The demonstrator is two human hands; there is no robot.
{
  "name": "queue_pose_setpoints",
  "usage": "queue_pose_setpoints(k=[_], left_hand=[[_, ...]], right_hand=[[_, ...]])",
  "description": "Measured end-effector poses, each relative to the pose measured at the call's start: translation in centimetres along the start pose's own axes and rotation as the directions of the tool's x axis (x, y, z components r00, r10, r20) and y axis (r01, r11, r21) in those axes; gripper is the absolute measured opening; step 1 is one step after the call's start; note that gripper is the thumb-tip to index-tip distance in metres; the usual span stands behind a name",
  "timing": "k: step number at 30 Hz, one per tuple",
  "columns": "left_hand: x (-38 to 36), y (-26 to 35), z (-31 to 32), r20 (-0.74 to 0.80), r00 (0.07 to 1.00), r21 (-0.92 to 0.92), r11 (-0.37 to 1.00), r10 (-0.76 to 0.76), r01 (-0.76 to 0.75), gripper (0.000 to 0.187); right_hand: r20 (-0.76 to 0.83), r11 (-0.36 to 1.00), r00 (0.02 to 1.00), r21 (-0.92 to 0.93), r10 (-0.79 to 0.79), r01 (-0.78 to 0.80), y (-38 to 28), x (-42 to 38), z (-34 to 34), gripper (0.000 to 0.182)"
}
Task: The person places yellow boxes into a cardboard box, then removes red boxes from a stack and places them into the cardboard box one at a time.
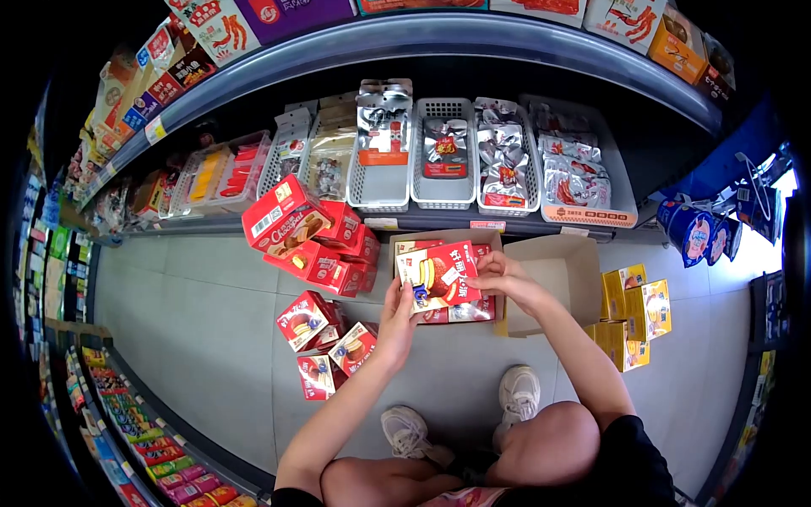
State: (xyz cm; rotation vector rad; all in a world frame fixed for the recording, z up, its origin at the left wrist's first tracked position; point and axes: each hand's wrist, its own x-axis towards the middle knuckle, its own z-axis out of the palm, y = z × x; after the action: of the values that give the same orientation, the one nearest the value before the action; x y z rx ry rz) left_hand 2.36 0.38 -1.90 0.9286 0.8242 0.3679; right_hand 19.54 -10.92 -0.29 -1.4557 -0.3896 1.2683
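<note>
Between my two hands is a red and white snack box [438, 272] with a round chocolate cake pictured on its front. My left hand [397, 317] grips its lower left corner, and my right hand [509, 281] pinches its right edge. Below the held box sits an open cardboard carton [398, 239] with more red boxes [473, 310] inside. Right of that stands a second open carton [553, 262], its inner walls bare where they show. On the floor left of my left hand lie several similar red and white boxes [319, 338].
Red Chocopai boxes [291, 221] are stacked on the floor at left, yellow boxes [639, 308] at right. Ahead, a low shelf holds white plastic baskets [443, 198] of silver snack pouches. An upper shelf edge [439, 34] overhangs them. My shoes [517, 390] are close below the cartons.
</note>
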Motion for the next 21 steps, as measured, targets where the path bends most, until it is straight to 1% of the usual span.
queue_pose_setpoints(k=[3,5,10,12,13,15,16,17,18,19,20,21], left_hand=[[0.0,-0.4,-0.1,0.04,0.999,-0.003,1.0,-0.004,0.004,0.042],[0.2,-0.9,-0.4,0.058,0.998,-0.001,1.0,-0.007,0.007,0.056],[0.9,-2.0,-0.4,0.096,0.995,-0.013,1.0,-0.005,0.006,0.055],[1.1,-2.2,-0.3,0.111,0.994,-0.014,1.0,-0.009,0.01,0.055],[1.1,-2.3,-0.2,0.093,0.995,0.008,0.999,-0.035,0.034,0.055],[1.3,-2.5,0.0,0.078,0.995,0.028,0.998,-0.062,0.06,0.056],[1.5,-2.9,-0.1,0.033,0.991,0.069,0.99,-0.127,0.124,0.058],[1.7,-3.2,-0.2,-0.016,0.982,0.108,0.976,-0.188,0.189,0.06],[1.8,-3.3,-0.2,-0.016,0.981,0.106,0.976,-0.191,0.191,0.06],[1.9,-3.5,-0.1,-0.069,0.968,0.134,0.96,-0.24,0.247,0.057],[2.1,-3.7,-0.1,-0.123,0.95,0.159,0.939,-0.286,0.304,0.054],[2.6,-4.2,-0.4,-0.11,0.943,0.152,0.932,-0.314,0.328,0.057]], right_hand=[[-0.021,1.0,1.0,0.0,-0.001,0.001,0.8,-0.1,-0.2,0.033],[-0.024,1.0,1.0,-0.007,0.003,-0.003,1.1,-0.2,-0.4,0.035],[-0.018,1.0,1.0,-0.025,0.015,-0.016,1.2,-0.9,-1.0,0.038],[-0.048,0.998,0.997,-0.004,0.068,-0.068,1.4,-1.2,-0.9,0.039],[-0.051,0.998,0.996,-0.004,0.068,-0.069,1.7,-1.3,-0.9,0.039],[-0.1,0.992,0.988,0.066,0.114,-0.108,3.0,-1.3,-0.8,0.042],[-0.103,0.992,0.988,0.066,0.116,-0.11,3.6,-1.2,-0.6,0.042],[-0.136,0.987,0.978,0.016,0.161,-0.16,4.1,-1.1,-0.2,0.044],[-0.17,0.977,0.964,-0.032,0.204,-0.212,4.8,-0.9,-0.1,0.047],[-0.142,0.968,0.967,-0.107,0.21,-0.226,5.5,-0.7,-0.2,0.05],[-0.144,0.967,0.966,-0.106,0.214,-0.23,5.9,-0.5,-0.4,0.05],[-0.091,0.944,0.962,-0.189,0.257,-0.27,6.2,-0.4,-0.6,0.049]])
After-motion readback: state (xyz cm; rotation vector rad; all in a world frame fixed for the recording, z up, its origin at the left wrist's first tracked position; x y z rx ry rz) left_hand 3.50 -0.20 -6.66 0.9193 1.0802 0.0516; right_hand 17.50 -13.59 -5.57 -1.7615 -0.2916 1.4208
